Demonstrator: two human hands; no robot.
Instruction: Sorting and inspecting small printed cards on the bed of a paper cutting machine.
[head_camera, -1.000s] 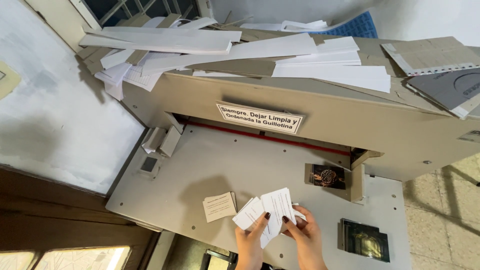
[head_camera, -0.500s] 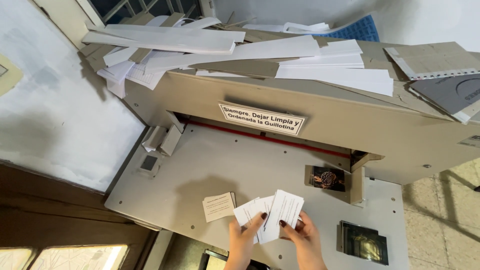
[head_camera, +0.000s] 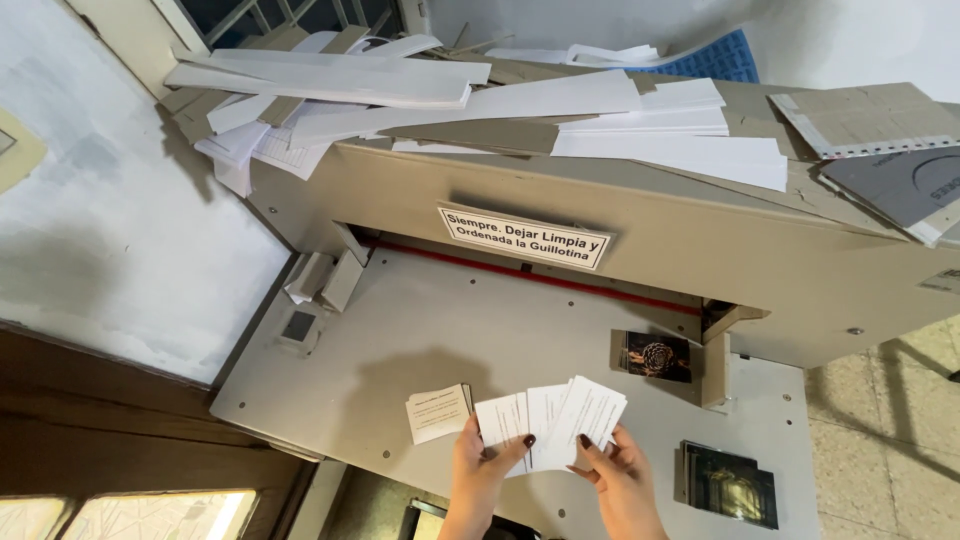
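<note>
Both my hands hold a fan of small white cards (head_camera: 552, 420) above the front edge of a grey paper-cutter table (head_camera: 420, 330). My left hand (head_camera: 480, 478) grips the left end of the fan, thumb on top. At the right end, my right hand (head_camera: 618, 480) pinches the cards from below. A small stack of printed white cards (head_camera: 437, 412) lies on the table just left of my left hand.
A beige guillotine housing (head_camera: 700, 260) with a white label spans the back, loaded with paper sheets and cardboard (head_camera: 480, 100). A dark pictured card stack (head_camera: 655, 357) and another dark stack (head_camera: 730, 485) sit at the right. A white wall (head_camera: 110, 230) is on the left.
The cards in my hands have spread from a loose bunch into a wider fan. My hands have drifted slightly apart.
</note>
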